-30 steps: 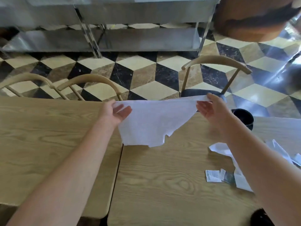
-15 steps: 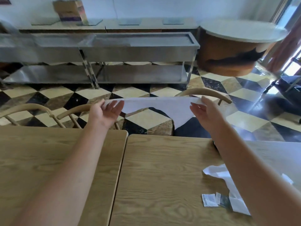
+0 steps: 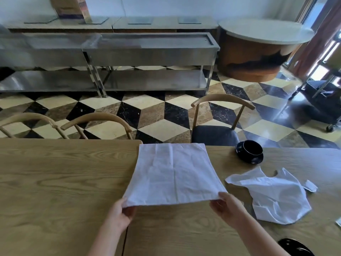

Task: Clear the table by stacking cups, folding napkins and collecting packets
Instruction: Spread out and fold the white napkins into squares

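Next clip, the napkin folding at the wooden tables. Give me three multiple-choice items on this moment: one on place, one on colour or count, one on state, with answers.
1. Where does the black cup stand?
A. On a saucer on the table, beyond the crumpled napkin
B. On the chair seat
C. On the floor

2. How many white napkins show?
A. One
B. Two
C. Four

3. How is the flat napkin held?
A. Bunched in one fist
B. Lying untouched
C. Spread out, its near corners gripped by the left hand and right hand

Answers: 1 A, the cup sits on a dark saucer near the table's far edge. 2 B, one is flat and one crumpled. 3 C, each hand pinches a near corner.
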`<act>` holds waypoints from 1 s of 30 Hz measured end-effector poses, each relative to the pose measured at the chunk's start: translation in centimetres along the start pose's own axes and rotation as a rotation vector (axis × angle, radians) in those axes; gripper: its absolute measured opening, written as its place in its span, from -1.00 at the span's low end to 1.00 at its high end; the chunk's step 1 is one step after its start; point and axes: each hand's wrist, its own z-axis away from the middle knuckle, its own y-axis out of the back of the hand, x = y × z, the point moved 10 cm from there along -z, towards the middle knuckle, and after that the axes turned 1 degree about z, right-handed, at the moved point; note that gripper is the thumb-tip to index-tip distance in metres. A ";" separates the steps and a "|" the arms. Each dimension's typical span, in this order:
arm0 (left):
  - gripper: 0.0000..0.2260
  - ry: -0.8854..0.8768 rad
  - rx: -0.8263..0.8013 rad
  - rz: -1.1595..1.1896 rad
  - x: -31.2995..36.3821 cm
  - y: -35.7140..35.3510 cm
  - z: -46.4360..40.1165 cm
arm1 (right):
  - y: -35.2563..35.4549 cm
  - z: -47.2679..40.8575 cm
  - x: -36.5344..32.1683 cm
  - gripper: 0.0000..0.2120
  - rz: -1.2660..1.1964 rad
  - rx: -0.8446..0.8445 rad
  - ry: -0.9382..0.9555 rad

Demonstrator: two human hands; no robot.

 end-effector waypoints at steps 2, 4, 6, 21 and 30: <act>-0.90 0.030 0.103 -0.093 -2.5 3.6 -0.3 | 2.5 -0.1 3.0 -0.95 0.045 0.053 -0.060; -0.86 0.043 0.157 -0.141 -4.3 6.1 -0.4 | 4.2 0.2 5.5 -0.95 0.102 0.088 -0.097; -0.86 0.044 0.191 -0.171 -5.2 8.0 -0.6 | 5.4 0.6 7.2 -0.94 0.157 0.118 -0.110; -0.92 0.089 0.320 -0.276 -10.2 18.7 -0.4 | 12.7 3.2 14.6 -0.91 0.315 0.266 -0.159; -0.93 0.142 0.345 -0.345 -11.8 22.6 0.5 | 15.8 4.1 19.6 -0.90 0.368 0.301 -0.220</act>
